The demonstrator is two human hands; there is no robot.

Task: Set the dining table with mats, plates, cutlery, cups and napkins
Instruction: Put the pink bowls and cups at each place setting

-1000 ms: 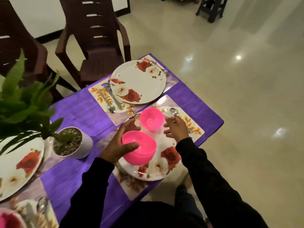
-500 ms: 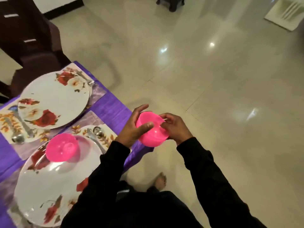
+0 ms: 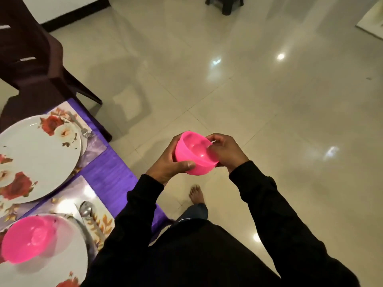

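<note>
Pink bowl [image 3: 195, 155] is gripped by the left hand [image 3: 171, 162] and right hand [image 3: 224, 151] off the surface [image 3: 107, 168]; the far plate [image 3: 39, 156] has none, and no napkins show.

Glossy cream floor tiles [image 3: 269, 121] mirror ceiling lights. A dark brown plastic chair [image 3: 31, 65] stands at the table's far end; beyond it, white wall [image 3: 58, 7] with dark skirting; a dark stool [image 3: 224, 3] further off.

1. Held bowl [image 3: 195, 155] was bright pink; the second bowl [image 3: 29, 238] was pink too.
2. Plates [image 3: 35, 160] were white with red roses.
3. Desk cloth [image 3: 107, 170] was purple.
4. Sleeves [image 3: 275, 214] were black.
5. Floor [image 3: 269, 100] was glossy cream.
</note>
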